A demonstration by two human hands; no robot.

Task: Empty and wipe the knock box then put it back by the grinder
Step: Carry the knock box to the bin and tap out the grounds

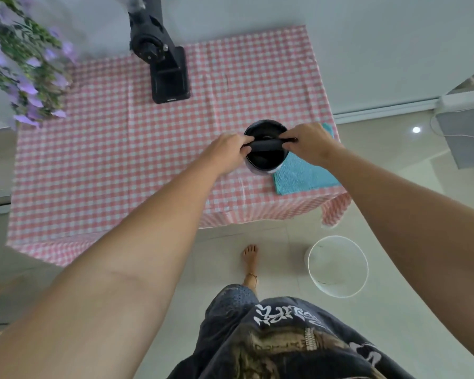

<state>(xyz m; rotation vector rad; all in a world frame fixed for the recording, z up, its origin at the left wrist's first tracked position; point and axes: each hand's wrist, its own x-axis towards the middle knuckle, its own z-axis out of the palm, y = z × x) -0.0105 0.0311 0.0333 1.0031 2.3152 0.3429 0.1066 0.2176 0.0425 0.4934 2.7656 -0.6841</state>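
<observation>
The round black knock box with a pale lower band (pixel 266 160) stands upright near the right front corner of the desk (pixel 121 160) — a surface draped in pink-and-white checked cloth — with its base just overlapping the edge of a folded turquoise microfibre cloth (pixel 304 179). Across its mouth lies the black padded knock bar (pixel 267 145). The left hand (pixel 226 153) pinches the bar's left end, fingers curled around it; the right hand (pixel 309 143) is closed on the right end in the same way.

This looks like the opening of the emptying step: the bar is being gripped at both ends, most likely to lift it free of its notches. Whether it has already left them cannot be told. The inside of the box is dark, so its contents are unclear.

The next move calls for an even, straight-up pull on both ends so the box does not tip, then carrying the box over the white round bucket (pixel 337 266) on the floor below the desk corner. The black coffee grinder (pixel 167 72) stands well apart at the back — the eventual return spot.
</observation>
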